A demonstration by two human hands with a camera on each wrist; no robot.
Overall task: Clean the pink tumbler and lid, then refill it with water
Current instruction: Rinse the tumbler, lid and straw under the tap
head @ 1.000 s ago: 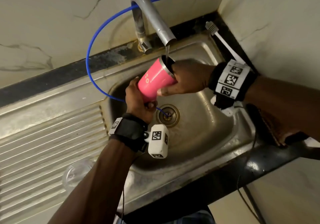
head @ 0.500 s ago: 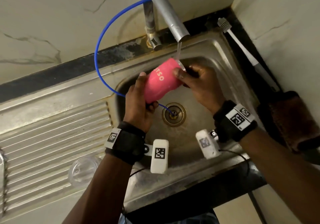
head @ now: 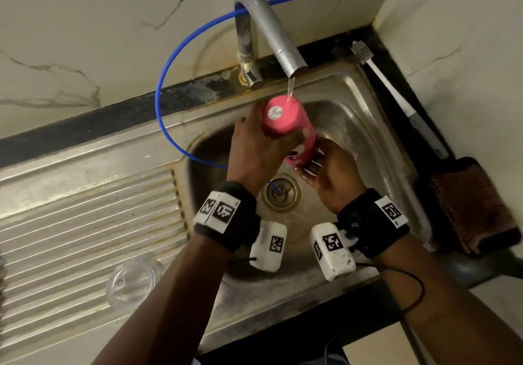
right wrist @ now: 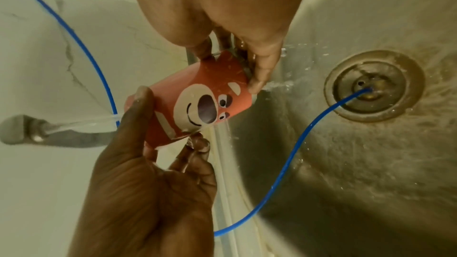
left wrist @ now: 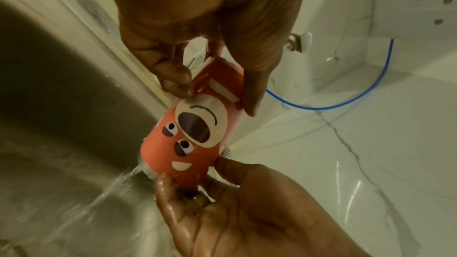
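The pink tumbler (head: 283, 121) with a bear face (left wrist: 188, 144) is tilted, base up under the tap's running stream (head: 290, 90) and mouth down. My left hand (head: 263, 141) grips it near the base, thumb on one side and fingers on the other. From below, my wet right hand (head: 319, 164) holds the mouth end, thumb on the outside of the rim (right wrist: 257, 83). Water runs off the rim into the sink (head: 376, 127). The clear lid (head: 131, 282) lies apart on the ribbed drainboard at the left.
The grey tap (head: 271, 33) arches over the basin. A thin blue tube (head: 167, 81) loops from the wall down into the drain (head: 280, 193). A white-handled brush (head: 396, 93) and a brown scrubbing pad (head: 469, 203) lie on the dark ledge at the right.
The tumbler has been turned from lying with its mouth at the tap to base up under the stream. My right hand has dropped below it to the mouth end.
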